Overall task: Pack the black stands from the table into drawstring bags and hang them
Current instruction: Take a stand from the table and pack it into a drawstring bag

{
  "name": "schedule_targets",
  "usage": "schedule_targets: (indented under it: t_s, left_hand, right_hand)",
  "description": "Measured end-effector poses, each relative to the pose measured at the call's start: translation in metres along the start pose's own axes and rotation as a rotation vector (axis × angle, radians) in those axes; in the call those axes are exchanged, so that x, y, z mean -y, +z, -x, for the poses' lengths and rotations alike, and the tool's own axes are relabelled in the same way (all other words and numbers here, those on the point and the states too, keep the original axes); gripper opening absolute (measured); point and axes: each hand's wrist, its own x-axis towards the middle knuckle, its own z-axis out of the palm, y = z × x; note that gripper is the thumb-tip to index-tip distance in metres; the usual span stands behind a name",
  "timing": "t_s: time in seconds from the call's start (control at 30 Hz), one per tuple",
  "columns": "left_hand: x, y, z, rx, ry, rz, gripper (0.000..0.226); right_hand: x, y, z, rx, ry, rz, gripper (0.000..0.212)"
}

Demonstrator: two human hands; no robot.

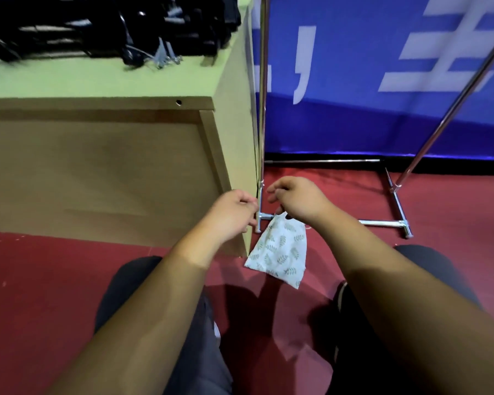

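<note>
**Clerk:** Nearest entries, please.

**Checker:** Knees [131, 303], two, in dark trousers, at 6 o'clock over the red floor [35, 286]. Forearms, two, reaching away towards 12.

**Clerk:** Hands?

**Checker:** Two. Left hand [234, 213]: fingers curled in, just beside the foot of the near upright. Whether it pinches anything cannot be told. Right hand [295, 199]: fingers curled, pinching the gathered top of the bag.

**Clerk:** Bags?

**Checker:** Drawstring bag [281, 253], one, white with a grey-green leaf print. It hangs below the right hand, at 5 o'clock from the left hand, tilted, above the floor. Contents not visible.

**Clerk:** Beyond that?

**Checker:** Rack [262, 81], one, chromed: two uprights seen, at 12 and at 2 o'clock, joined by base bars on the floor. Worktop [97, 81], one, green-topped with brown board sides, at 10 o'clock.

**Clerk:** Stands?

**Checker:** Black stands [103, 21], a blurred heap on the worktop at 11 o'clock; number cannot be counted. Banner [354, 67], one, blue with white characters, behind the rack.
</note>
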Motion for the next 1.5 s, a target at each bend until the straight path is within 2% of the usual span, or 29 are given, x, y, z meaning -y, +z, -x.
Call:
schedule_targets:
  t_s: [0.23,0.43,0.77,1.07,1.33,1.5]
  left_hand:
    - [-0.067,-0.067,0.035,-0.068,0.251,0.045,0.014]
    - [-0.124,-0.130,0.061,-0.252,0.371,0.148,0.019]
    - [-0.171,-0.209,0.064,-0.371,0.371,0.185,0.019]
    - [-0.188,-0.263,0.029,-0.476,0.360,0.248,0.022]
    - [-0.203,-0.298,-0.030,-0.559,0.309,0.531,0.018]
    - [-0.198,-0.325,-0.070,-0.726,0.263,0.658,0.015]
  right_hand:
    - [0.095,-0.022,0.018,-0.101,-0.203,-0.107,0.026]
    - [0.197,-0.039,0.029,-0.108,-0.337,-0.037,0.026]
    - [0.301,-0.046,0.006,-0.260,-0.536,0.289,0.030]
    - [0.352,-0.037,-0.036,-0.286,-0.634,0.529,0.029]
    - [0.392,-0.014,-0.115,-0.300,-0.734,0.739,0.039]
    - [0.418,0.003,-0.163,-0.240,-0.745,0.809,0.049]
